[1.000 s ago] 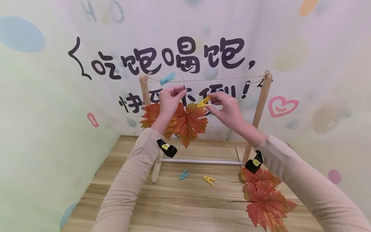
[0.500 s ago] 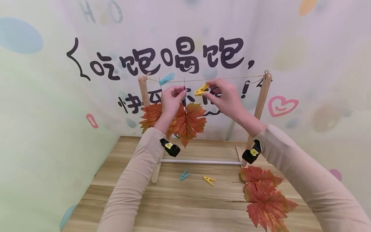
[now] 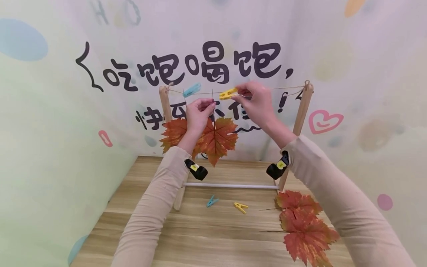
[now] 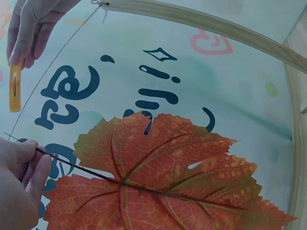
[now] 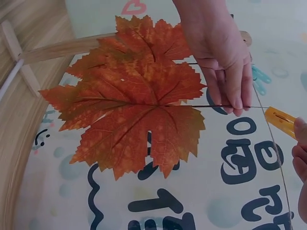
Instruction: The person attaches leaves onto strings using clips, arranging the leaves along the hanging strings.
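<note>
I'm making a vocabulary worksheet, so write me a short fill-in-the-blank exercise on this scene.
1. The left hand pinches an autumn leaf by its ____.
2. The right hand holds a clothespin coloured ____.
3. The clipped clothespin on the twine is coloured ____.
4. The loose clothespins on the wooden table number exactly ____.

Missing words: stem; yellow; blue; two.

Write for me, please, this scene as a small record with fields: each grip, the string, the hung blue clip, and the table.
Left grip: pinches the stem of a red-orange leaf
Right grip: holds a yellow clip near the string; contact unclear
String: tied between two wooden posts
Blue clip: on the string, holding another leaf
Table: second blue clip, second yellow clip, overlapping leaves
</note>
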The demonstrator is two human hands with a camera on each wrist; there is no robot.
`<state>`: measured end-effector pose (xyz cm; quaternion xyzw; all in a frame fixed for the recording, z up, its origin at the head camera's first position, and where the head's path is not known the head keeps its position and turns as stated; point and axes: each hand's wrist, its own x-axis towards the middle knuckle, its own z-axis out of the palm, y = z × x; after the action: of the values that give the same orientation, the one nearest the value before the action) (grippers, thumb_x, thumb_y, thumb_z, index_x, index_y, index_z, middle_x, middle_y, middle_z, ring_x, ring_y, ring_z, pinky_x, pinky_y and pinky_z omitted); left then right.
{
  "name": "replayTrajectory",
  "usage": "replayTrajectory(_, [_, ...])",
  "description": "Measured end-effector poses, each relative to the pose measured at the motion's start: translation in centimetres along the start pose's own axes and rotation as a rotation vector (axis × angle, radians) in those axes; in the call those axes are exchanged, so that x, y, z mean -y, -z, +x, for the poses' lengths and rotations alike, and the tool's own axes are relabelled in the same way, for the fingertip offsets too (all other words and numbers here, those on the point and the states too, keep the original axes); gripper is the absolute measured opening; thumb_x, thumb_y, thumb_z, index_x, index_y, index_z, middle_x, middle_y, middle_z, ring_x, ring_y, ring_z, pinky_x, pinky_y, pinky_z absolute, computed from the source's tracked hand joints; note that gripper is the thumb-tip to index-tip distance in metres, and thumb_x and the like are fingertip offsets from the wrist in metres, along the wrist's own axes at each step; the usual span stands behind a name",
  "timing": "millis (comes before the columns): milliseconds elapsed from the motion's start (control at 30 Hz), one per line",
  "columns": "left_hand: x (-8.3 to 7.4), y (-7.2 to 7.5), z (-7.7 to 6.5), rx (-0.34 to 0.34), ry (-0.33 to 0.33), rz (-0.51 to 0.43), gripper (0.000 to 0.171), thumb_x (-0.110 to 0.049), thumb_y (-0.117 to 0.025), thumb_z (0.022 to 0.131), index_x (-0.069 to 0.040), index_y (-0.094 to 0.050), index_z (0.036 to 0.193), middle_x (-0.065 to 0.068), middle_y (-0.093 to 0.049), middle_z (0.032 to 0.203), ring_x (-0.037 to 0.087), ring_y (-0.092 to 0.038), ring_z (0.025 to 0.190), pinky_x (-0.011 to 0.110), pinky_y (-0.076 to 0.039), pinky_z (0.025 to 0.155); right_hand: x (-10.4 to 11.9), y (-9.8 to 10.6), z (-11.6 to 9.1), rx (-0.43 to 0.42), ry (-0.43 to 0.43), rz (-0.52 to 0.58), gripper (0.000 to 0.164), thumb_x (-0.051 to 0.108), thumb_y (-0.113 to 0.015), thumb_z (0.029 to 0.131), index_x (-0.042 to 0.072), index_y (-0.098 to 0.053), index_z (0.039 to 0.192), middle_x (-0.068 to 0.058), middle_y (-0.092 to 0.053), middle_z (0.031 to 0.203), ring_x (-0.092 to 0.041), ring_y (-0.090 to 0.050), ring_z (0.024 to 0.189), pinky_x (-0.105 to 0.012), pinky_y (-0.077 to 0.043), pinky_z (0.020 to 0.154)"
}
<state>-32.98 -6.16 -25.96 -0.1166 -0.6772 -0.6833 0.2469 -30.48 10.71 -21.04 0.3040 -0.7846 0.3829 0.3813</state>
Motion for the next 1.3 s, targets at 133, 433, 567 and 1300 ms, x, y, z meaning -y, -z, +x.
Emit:
replayTrajectory(133, [0.1, -0.1, -0.1, 0.008, 0.002, 0.012, 0.020, 0.001, -0.064, 0.081, 0.010, -0.064, 0.099, 0.023, -0.065, 0.095, 0.013, -0.063, 0.076, 0.019, -0.052, 0.064, -0.2, -0.5, 0.0, -0.025, 0.003, -0.024, 0.020, 0.003, -0.071, 0.075, -0.006, -0.066, 0.092, -0.016, -0.065, 0.084, -0.021, -0.062, 0.075, -0.024, -0.052, 0.070])
replayTrajectory(433, [0.1, 0.0, 0.2, -0.006, -0.003, 0.030, 0.018, 0.000, -0.065, 0.081, 0.007, -0.066, 0.097, 0.020, -0.067, 0.094, 0.014, -0.063, 0.077, 0.019, -0.052, 0.065, 0.1, -1.2, 1.5, -0.006, 0.024, -0.063, 0.018, 0.007, -0.071, 0.077, -0.004, -0.066, 0.091, -0.014, -0.066, 0.086, -0.020, -0.062, 0.076, -0.025, -0.051, 0.072])
replayTrajectory(567, [0.1, 0.0, 0.4, -0.020, -0.019, 0.034, 0.017, -0.001, -0.065, 0.081, 0.007, -0.066, 0.096, 0.020, -0.067, 0.093, 0.012, -0.062, 0.075, 0.019, -0.052, 0.065, 0.1, -1.3, 2.3, 0.030, 0.009, -0.090, 0.018, 0.007, -0.070, 0.077, -0.004, -0.067, 0.091, -0.014, -0.066, 0.087, -0.019, -0.061, 0.076, -0.024, -0.050, 0.072])
replayTrajectory(1300, [0.3, -0.2, 0.5, -0.019, 0.018, -0.012, 0.019, 0.003, -0.064, 0.081, 0.012, -0.064, 0.097, 0.025, -0.064, 0.096, 0.019, -0.063, 0.077, 0.018, -0.051, 0.065, 0.3, -2.2, 3.5, 0.157, -0.157, -0.088, 0.019, 0.006, -0.067, 0.081, -0.005, -0.065, 0.097, -0.014, -0.066, 0.093, -0.020, -0.061, 0.079, -0.026, -0.049, 0.072])
